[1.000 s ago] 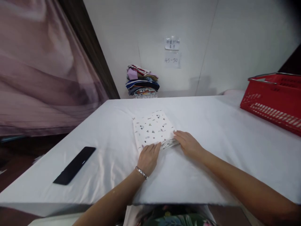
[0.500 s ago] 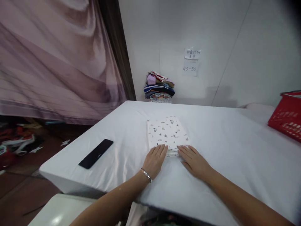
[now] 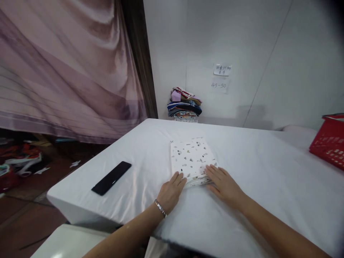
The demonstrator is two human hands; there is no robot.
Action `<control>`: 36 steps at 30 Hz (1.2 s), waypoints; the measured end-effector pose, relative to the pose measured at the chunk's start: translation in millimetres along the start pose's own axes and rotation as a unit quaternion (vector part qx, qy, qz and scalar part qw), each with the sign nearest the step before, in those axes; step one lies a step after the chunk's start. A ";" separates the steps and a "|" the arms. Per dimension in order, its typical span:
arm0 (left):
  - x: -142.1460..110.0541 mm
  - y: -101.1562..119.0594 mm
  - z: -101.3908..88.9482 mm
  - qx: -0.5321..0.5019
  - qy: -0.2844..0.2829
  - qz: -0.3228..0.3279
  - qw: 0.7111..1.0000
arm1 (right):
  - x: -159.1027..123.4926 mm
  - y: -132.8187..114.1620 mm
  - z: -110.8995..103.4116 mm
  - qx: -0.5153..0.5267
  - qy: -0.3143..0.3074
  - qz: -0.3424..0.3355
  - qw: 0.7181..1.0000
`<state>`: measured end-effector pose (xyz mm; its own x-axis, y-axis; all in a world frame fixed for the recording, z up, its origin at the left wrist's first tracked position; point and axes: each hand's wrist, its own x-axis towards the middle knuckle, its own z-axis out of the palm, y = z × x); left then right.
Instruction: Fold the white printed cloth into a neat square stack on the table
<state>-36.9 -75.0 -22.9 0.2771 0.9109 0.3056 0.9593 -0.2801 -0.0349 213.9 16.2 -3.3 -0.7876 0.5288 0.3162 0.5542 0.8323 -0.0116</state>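
A folded white cloth (image 3: 191, 156) with small printed motifs lies flat on the white-covered table (image 3: 242, 157). Its layers show along the edge nearest me. My left hand (image 3: 171, 190), with a bracelet at the wrist, rests its outstretched fingertips on the cloth's near left corner. Opposite it, my right hand (image 3: 223, 184) lies with flat fingers on the near right corner, the thumb a little apart and low by the folded edge. Neither hand is closed round the fabric.
A black phone (image 3: 111, 178) lies on the table's left side. Folded clothes (image 3: 184, 105) are stacked beyond the far edge by the wall. At the right is a red basket (image 3: 329, 141). A pink curtain (image 3: 67, 71) hangs at the left, and a white surface (image 3: 70, 240) stands below the table edge.
My left hand has slid slightly left and toward me, to the cloth's corner. The right hand has shifted a little onto the right corner. The view has tilted slightly.
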 end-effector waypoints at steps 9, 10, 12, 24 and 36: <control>-0.5 -7.3 -12.4 -0.092 0.011 -0.028 0.995 | -16.1 18.6 23.0 -0.025 -0.009 0.000 1.000; -0.4 -9.5 -11.6 -0.110 0.019 -0.031 0.993 | -16.0 17.8 22.2 -0.025 -0.012 0.002 1.000; -0.5 -13.8 -8.8 -0.138 0.037 -0.046 0.989 | -14.2 16.4 18.8 -0.024 -0.022 0.007 0.999; 5.1 -16.3 -12.7 -0.251 0.086 -0.060 0.962 | 29.5 -24.8 -11.5 0.103 0.022 -0.045 0.993; 2.2 -23.0 -22.2 -0.320 0.058 -0.154 0.933 | 62.5 -36.7 13.0 0.240 0.035 -0.028 0.970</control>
<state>-59.6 -73.3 -0.3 -0.0492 0.9492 0.3107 0.7540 -0.1687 0.6348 140.9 20.8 4.6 -0.7833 0.4817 0.3930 0.3080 0.8498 -0.4278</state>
